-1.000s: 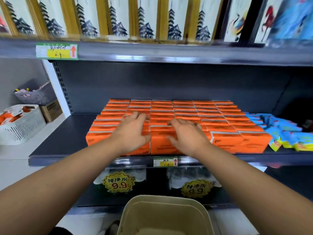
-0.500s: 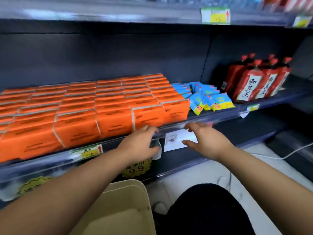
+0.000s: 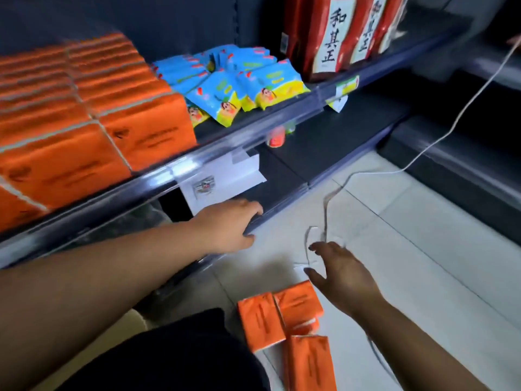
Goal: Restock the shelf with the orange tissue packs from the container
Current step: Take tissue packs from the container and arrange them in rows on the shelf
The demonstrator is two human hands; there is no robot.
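Rows of orange tissue packs (image 3: 84, 108) fill the left of the dark shelf (image 3: 225, 142). Three more orange packs (image 3: 282, 320) lie loose on the white floor at the bottom centre. My left hand (image 3: 228, 227) is open, its fingers resting on the front edge of the lower shelf. Just above and to the right of the loose packs, my right hand (image 3: 338, 275) hovers with spread fingers and holds nothing. A corner of the beige container (image 3: 135, 320) shows beside my dark-clothed knee.
Blue and yellow packets (image 3: 234, 80) lie right of the orange rows, and red bottles (image 3: 338, 32) stand further right. A white paper label (image 3: 220, 179) hangs from the shelf rail. A white cable (image 3: 423, 148) trails across the tiled floor.
The view has swung right and down to the floor. Both hands left the shelf packs and dropped: left to the lower shelf edge, right toward the loose orange packs on the floor.
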